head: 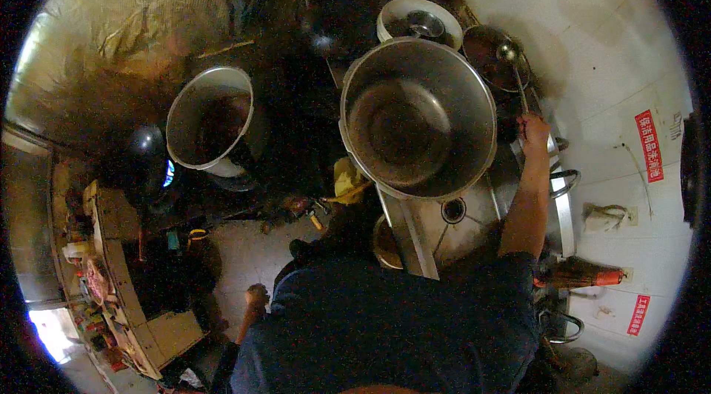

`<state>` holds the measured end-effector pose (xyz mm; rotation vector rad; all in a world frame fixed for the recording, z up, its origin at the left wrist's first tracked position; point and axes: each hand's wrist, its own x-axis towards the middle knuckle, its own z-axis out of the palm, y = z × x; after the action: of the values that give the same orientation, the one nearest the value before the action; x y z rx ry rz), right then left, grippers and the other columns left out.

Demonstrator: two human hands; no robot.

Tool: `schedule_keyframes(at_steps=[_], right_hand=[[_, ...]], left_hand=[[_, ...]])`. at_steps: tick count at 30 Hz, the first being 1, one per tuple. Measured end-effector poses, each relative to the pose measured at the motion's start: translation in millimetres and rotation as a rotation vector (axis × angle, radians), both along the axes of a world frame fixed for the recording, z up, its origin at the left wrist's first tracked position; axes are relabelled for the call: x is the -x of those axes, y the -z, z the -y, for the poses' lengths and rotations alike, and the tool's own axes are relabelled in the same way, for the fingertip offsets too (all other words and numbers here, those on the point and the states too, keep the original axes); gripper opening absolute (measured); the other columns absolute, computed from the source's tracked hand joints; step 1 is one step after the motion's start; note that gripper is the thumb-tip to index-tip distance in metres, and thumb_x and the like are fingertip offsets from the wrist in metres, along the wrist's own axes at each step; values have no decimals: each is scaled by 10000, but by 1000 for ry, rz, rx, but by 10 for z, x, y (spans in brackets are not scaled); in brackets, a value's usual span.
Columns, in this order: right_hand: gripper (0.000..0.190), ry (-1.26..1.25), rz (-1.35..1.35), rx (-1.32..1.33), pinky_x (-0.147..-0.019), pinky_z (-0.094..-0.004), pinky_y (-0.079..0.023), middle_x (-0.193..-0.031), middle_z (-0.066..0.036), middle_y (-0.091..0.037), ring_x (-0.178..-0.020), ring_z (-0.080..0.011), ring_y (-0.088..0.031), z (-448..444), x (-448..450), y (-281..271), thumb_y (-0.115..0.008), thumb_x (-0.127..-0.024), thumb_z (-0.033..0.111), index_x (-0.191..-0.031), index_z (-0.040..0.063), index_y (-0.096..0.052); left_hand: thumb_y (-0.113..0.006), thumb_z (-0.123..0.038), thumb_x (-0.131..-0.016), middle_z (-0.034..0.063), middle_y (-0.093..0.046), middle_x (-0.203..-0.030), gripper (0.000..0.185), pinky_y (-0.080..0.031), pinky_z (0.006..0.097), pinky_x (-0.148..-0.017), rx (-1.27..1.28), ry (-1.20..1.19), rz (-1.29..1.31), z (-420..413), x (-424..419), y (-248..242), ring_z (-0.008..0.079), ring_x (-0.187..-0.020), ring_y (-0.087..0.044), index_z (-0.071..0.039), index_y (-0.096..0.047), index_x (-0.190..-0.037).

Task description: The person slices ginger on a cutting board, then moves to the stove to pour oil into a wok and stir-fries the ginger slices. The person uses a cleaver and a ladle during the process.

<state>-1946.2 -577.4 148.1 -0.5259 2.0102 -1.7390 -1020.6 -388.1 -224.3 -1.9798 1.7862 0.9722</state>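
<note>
With my right hand (pixel 534 130) I hold the handle of a metal ladle (pixel 508 52). The ladle's bowl is over a dark round pot (pixel 477 38) by the tiled wall. Left of my right arm a large, deep metal pot (pixel 408 122) stands tilted over the sink edge, its inside facing up. My left hand (pixel 257 295) hangs low beside my body, near the floor; its fingers look curled, and whether it holds anything is unclear. Behind the large pot sits a white basin (pixel 383 27) with a metal bowl (pixel 426 23) in it.
A stainless sink (pixel 466 222) with a drain lies below the large pot. Curved faucets (pixel 565 184) stand along the right wall. To the left is a white-rimmed bucket (pixel 210 116). A yellow cloth-like thing (pixel 347 180) touches the large pot's side. Shelving (pixel 119 260) stands far left.
</note>
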Motion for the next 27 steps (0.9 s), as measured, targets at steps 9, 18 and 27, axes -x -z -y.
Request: schedule_keyframes(at_steps=[9,18,27], right_hand=[[79,-59,121,-67,-412,-263,-362,-712,-63,-604,-505,-128,-476,506,273,153,-552,-815,155,-786,82,-550],[52,-135,366,-16,-402,-236,-375,-725,-83,-618,-493,-113,-492,593,216,-15,-554,-783,123,-813,82,-539],[101,-149,601,31,-361,-186,-336,-804,-110,-607,-493,-90,-470,516,112,-368,-548,-785,107,-865,64,-503]], left_hand=[[-728,-223,-590,-19,-610,-714,186,-480,301,-549,173,339,255,124,413,-682,171,-682,-600,-168,-595,-707],[-700,-310,-645,26,-643,-933,230,-508,327,-722,-42,417,281,-196,159,-279,205,-918,-620,-184,-670,-834],[-672,-308,-676,42,-639,-927,221,-503,348,-729,2,330,254,-295,290,-284,235,-886,-609,-148,-662,-828]])
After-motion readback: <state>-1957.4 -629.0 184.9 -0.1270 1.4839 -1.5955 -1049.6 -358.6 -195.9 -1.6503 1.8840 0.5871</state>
